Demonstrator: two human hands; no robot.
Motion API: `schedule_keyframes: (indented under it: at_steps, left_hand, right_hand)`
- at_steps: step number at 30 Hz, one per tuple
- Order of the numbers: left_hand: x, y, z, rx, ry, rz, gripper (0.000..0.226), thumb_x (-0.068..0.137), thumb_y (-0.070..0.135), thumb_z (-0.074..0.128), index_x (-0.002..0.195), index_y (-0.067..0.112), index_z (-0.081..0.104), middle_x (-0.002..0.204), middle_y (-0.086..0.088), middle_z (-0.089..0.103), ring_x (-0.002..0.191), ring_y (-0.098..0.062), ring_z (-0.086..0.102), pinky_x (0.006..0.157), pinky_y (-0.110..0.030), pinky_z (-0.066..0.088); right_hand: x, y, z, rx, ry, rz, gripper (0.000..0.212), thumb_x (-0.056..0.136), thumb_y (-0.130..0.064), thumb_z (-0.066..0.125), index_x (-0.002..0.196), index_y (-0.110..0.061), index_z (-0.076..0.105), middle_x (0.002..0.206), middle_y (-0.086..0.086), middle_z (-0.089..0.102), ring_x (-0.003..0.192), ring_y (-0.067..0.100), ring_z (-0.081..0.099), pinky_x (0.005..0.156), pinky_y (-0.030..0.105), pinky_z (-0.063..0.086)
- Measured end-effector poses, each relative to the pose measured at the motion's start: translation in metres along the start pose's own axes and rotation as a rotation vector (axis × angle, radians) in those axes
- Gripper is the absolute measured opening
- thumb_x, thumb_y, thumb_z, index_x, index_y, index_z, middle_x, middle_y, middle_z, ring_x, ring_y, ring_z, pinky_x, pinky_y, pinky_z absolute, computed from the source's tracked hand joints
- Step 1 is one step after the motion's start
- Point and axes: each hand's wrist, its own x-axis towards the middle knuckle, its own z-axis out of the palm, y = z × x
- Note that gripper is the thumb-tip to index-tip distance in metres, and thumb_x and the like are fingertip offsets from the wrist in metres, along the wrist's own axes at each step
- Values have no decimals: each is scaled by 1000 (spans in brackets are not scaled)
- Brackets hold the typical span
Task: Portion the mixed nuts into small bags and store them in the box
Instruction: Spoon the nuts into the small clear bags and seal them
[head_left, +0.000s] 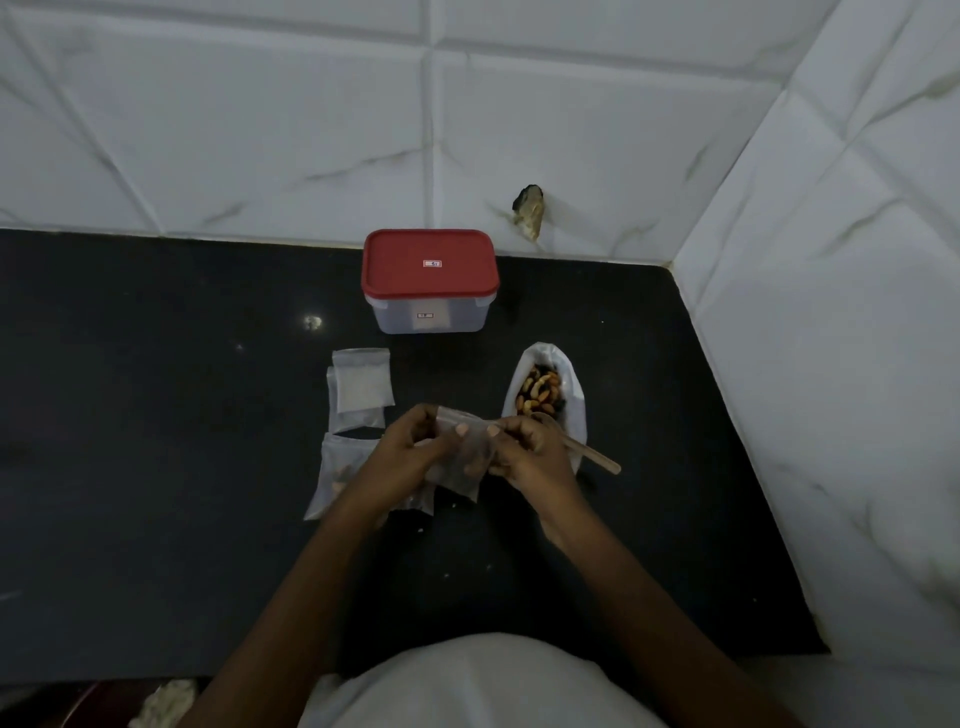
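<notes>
Both of my hands hold one small clear bag (464, 457) above the dark counter. My left hand (410, 452) pinches its top left edge and my right hand (524, 452) pinches its top right edge. The bag looks dark inside; I cannot tell how much it holds. To the right lies a large white bag of mixed nuts (543, 392), open at the top, with a wooden spoon (592, 457) sticking out toward the right. A clear box with a red lid (430, 270) stands shut at the back by the wall.
A stack of small empty bags (362, 384) lies left of my hands. A small bag with nuts (337, 473) lies at the left, partly under my left wrist. White tiled walls (831, 312) close the counter (156, 415) at the back and right.
</notes>
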Motion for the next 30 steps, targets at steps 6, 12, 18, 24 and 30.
schedule_keyframes:
  at_steps: [6,12,18,24,30]
  left_hand:
    - [-3,-15,0,34,78,-38,11,93,23,63,100,16,67,92,-2,75,86,-15,72,65,-23,55]
    - [-11,-37,-4,119,115,-56,13,95,29,61,100,20,68,95,0,74,91,-14,70,86,-41,57]
    - [-17,-43,-32,180,123,-61,12,97,25,58,102,20,67,97,0,72,91,-11,68,76,-27,54]
    - [-11,-39,-46,198,125,-76,10,97,25,56,101,21,66,95,1,71,90,-11,68,73,-25,53]
    - [0,-39,-18,407,117,12,9,96,29,55,96,25,63,89,2,67,86,-13,64,82,-38,55]
  right_hand:
    - [-7,21,18,11,107,25,14,98,-19,58,100,-7,66,101,13,71,95,25,70,81,42,60]
    - [-11,42,32,16,136,41,19,96,-21,63,97,-3,68,93,17,73,88,32,71,79,51,59]
    - [-7,50,66,-78,126,43,18,94,-28,66,93,-11,72,88,7,75,86,24,72,80,53,58]
    - [-3,47,78,-26,126,55,22,92,-30,68,96,-9,73,90,10,75,87,26,72,80,53,59]
    - [-10,48,57,99,220,57,22,94,-20,65,94,2,70,91,18,74,82,24,72,73,38,62]
